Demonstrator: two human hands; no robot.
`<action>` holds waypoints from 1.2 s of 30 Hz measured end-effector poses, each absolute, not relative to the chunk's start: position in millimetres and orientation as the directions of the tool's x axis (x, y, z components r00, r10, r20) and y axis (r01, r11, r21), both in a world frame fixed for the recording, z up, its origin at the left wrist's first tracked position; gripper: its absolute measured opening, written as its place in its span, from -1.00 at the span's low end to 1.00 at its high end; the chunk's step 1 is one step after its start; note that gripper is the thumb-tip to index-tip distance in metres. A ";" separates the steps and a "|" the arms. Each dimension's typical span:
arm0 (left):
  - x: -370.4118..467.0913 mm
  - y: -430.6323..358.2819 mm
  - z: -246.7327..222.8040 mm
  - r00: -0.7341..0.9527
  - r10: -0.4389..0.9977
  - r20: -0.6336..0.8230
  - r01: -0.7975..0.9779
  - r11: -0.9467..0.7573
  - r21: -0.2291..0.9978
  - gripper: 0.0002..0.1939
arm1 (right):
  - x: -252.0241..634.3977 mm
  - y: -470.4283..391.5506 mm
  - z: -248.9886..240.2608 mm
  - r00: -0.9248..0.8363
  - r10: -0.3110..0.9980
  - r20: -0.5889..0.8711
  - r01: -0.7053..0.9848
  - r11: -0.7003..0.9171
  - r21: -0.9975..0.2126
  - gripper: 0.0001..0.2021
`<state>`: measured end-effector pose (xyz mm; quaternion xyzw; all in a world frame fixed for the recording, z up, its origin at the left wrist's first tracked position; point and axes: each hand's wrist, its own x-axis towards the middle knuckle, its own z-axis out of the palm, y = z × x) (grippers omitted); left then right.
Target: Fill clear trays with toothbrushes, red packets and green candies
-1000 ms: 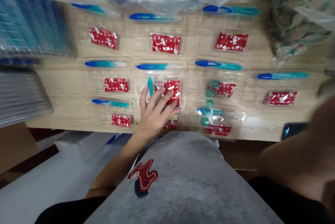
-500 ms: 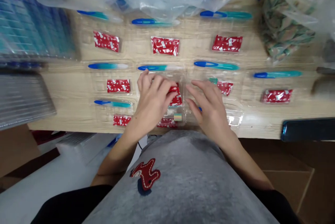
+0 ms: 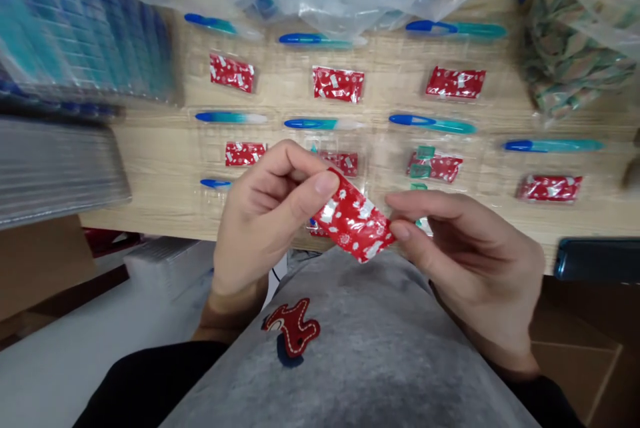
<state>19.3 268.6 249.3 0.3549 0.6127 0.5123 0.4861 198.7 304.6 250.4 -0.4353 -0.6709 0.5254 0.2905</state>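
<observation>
Packet (image 3: 356,223) in left hand (image 3: 267,215), pinched

Left grip (image 3: 263,221), right grip (image 3: 483,265), both pinched

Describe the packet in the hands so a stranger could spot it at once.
Start at the grey garment, bottom centre. Just above it, between the left hand and right hand, slants the red packet. Unlike the other packets, it is held up, pinched at both ends.
</observation>
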 end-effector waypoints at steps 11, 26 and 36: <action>-28.3 243.1 204.3 -0.591 0.803 0.080 0.328 0.148 0.933 -0.49 | 220.4 305.0 199.2 -0.115 0.992 0.047 0.516 0.100 -0.851 -0.85; 14.4 234.1 216.8 -0.272 0.939 -0.212 0.113 0.250 0.962 -0.78 | 185.7 273.3 200.5 -0.274 0.957 0.093 0.123 0.130 -0.984 -0.66; -24.7 233.4 204.1 -0.699 0.715 -0.020 0.219 0.240 0.946 -0.94 | 211.4 284.8 191.6 -0.158 0.985 0.074 0.342 0.125 -0.931 -0.74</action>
